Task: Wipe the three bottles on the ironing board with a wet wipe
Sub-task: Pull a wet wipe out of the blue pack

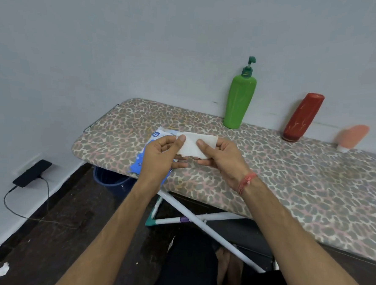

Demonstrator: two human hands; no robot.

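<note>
A white wet wipe (191,146) is stretched between both hands above the left end of the leopard-print ironing board (290,177). My left hand (159,156) pinches its left edge with thumb and fingers. My right hand (220,156) pinches its right edge. Against the wall stand a green pump bottle (240,99), a red bottle (302,118) resting on its cap, and a small pink tube (351,137) standing on its white cap. All three are well beyond both hands. The blue and white wipes pack (155,138) lies on the board under my left hand.
A blue bucket (112,181) sits on the floor under the board's left end. The board's white legs (200,220) cross below. A black phone (32,173) with its cable leans at the wall on the left. My legs are at the bottom of the view.
</note>
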